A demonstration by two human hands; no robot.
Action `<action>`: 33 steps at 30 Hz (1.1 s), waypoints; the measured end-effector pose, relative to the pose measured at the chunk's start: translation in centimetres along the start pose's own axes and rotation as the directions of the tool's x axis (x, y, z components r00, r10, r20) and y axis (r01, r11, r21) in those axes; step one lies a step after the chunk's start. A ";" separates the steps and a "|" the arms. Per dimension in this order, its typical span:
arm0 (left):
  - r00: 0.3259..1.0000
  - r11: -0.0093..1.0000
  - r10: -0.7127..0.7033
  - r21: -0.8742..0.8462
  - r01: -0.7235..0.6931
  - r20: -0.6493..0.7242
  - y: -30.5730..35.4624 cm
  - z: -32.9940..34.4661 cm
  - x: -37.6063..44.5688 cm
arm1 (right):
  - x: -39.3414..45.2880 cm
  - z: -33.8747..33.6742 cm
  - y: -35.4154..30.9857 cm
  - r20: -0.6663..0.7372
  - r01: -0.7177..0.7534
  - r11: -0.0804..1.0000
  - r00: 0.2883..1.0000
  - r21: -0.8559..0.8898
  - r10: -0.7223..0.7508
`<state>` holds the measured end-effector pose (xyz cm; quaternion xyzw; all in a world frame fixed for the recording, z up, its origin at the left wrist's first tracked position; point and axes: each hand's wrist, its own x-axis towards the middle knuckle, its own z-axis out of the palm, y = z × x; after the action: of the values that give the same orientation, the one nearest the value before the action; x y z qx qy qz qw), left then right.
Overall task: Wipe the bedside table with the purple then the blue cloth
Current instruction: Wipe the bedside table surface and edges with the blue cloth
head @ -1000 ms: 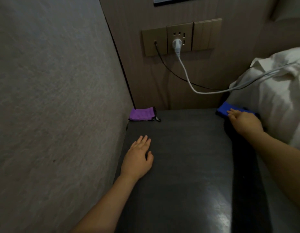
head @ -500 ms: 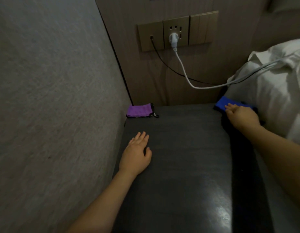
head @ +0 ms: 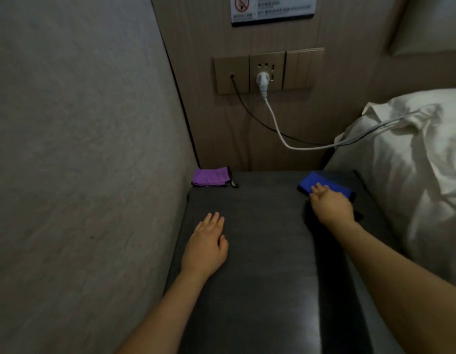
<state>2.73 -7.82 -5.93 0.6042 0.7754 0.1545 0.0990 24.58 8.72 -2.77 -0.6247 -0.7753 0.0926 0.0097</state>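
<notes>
1. Worktop (head: 260, 251): dark and bare through the middle, with a dull sheen toward the near edge. I cannot tell from its surface whether any part has been wiped.
2. Purple cloth (head: 211, 176): folded and lying flat in the far left corner, against the wall. Neither of my hands touches it; a small dark tab or clip shows at its right end.
3. Blue cloth (head: 314, 182): lying near the far right corner, close to the edge beside the bed (head: 413, 175).
4. My left hand (head: 206, 245): palm down on the worktop near the left edge, fingers flat and extended. Its grip is slack and holds nothing; it lies well short of the purple cloth.
5. My right hand (head: 333, 206): fingers laid flat on top of the blue cloth, pressing rather than clenching. That grip is not closed around anything.
6. Assessment: the purple cloth sits folded and parked, so its pass looks either complete or not begun; I cannot say which.
7. Assessment: my right hand on the blue cloth suggests the second wipe is at hand. At minimum, the blue pass across the worktop remains outstanding.
</notes>
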 end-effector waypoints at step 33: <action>0.991 0.982 -0.131 -0.139 0.128 -0.014 0.1 -0.3 -1.9 | -2.8 4.3 -20.1 0.217 0.638 0.751 0.719 0.169 -0.660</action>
<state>3.17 -9.68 -5.65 0.5424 0.8016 0.2079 0.1414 5.23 1.39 -3.61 -0.2943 -0.9345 0.1972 -0.0356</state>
